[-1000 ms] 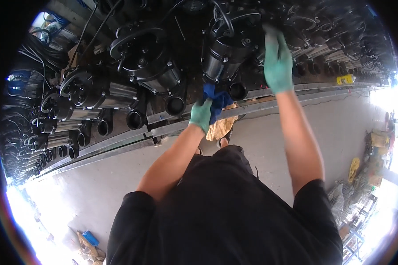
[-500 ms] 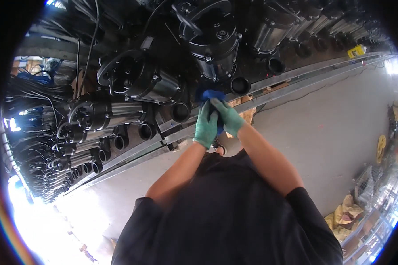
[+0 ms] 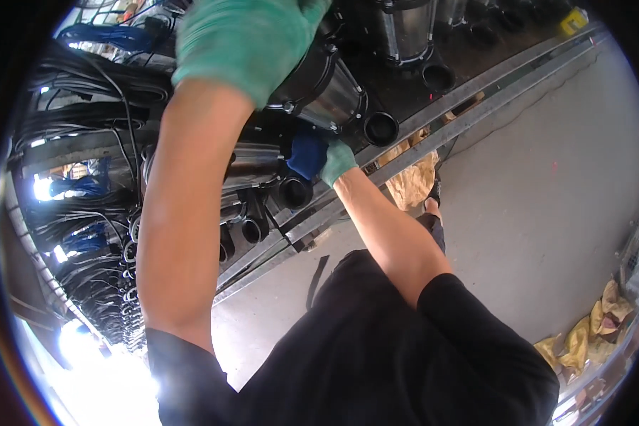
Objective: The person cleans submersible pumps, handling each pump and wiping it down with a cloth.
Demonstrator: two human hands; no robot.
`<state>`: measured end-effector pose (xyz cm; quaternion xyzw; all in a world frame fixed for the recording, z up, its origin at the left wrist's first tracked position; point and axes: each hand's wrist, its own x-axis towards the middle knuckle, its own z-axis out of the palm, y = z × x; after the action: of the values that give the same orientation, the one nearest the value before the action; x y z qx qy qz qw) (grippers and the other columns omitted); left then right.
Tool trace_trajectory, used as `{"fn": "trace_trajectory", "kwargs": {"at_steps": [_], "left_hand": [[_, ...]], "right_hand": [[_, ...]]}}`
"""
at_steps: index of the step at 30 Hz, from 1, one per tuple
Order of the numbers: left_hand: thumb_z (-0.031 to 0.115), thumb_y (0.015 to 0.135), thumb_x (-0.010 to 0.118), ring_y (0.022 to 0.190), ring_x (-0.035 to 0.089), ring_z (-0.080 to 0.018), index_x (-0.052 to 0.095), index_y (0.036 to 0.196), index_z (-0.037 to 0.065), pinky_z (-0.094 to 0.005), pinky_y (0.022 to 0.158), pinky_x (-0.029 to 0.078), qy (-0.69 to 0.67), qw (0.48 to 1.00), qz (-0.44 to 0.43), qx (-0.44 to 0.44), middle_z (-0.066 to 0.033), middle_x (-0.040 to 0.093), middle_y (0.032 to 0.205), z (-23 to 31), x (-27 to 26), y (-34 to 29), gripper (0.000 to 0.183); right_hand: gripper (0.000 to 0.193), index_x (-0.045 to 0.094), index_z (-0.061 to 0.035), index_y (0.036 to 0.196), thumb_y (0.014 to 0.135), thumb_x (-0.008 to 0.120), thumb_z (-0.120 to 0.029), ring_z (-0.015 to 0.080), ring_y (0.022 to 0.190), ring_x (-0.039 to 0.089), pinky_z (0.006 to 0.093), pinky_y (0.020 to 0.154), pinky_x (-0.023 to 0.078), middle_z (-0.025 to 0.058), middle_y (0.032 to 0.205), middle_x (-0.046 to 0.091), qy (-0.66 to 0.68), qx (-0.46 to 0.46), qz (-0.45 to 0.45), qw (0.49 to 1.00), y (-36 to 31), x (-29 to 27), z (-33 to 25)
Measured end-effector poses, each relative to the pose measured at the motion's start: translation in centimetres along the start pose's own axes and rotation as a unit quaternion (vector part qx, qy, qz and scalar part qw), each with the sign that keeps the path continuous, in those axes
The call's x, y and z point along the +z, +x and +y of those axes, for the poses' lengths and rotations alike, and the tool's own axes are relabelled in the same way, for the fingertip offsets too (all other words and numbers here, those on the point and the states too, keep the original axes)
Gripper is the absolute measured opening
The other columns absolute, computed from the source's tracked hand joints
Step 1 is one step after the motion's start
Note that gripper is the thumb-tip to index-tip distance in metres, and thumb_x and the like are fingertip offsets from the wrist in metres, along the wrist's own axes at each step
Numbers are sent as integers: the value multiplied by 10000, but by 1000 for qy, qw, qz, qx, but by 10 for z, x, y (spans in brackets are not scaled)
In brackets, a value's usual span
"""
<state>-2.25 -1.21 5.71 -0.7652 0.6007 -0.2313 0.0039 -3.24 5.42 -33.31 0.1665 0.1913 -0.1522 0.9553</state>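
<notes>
My right hand point(image 3: 339, 162), in a green glove, is closed on a blue cloth point(image 3: 307, 157). The cloth is against the lower part of a pump with a shiny metal body point(image 3: 332, 103), beside its round black outlet point(image 3: 381, 128). My left hand point(image 3: 245, 46), also in a green glove, is raised high and close to the camera, over the upper end of the same pump. Motion smears it, and its fingers are mostly hidden or beyond the upper edge, so what it touches does not show.
Similar pumps stand in a row along a rack with a grey metal rail point(image 3: 468, 99). Bundled black cables point(image 3: 96, 74) hang at the left. A yellow container point(image 3: 574, 21) lies at the far right end. Brown paper point(image 3: 413, 177) is below the rail; sacks point(image 3: 589, 334) lie lower right.
My hands were together on the blue cloth and have parted. The left has gone up and forward; the right keeps the cloth, now a little to the left. The view has shifted.
</notes>
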Motion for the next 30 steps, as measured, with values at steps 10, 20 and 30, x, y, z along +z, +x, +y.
{"fn": "trace_trajectory", "kwargs": {"at_steps": [10,20,30], "left_hand": [[434,1087,522,1091,715,-398,632,1249,22,-512,942,554,5,967,-209,-148,-235,721,1222,-3,27,18,457],[347,989,769,826,703,-203,770,1052,50,-354,811,545,-206,957,-72,-193,-120,781,952,-57,37,-39,303],[87,976,768,670,485,-93,684,877,-2,-277,626,422,-176,962,-19,-207,0,586,712,-59,34,-70,157]], "right_hand": [[347,616,-46,1376,1042,543,-104,359,1098,721,504,979,611,175,1249,724,31,-133,-2,991,-81,-33,-52],[461,533,-83,1491,1043,584,16,257,1242,678,431,1059,593,91,1385,665,-285,-290,113,907,-192,-5,-131],[525,590,32,1424,928,617,-139,435,1276,641,437,1070,504,316,1337,672,-720,-197,126,654,-90,75,-182]]}}
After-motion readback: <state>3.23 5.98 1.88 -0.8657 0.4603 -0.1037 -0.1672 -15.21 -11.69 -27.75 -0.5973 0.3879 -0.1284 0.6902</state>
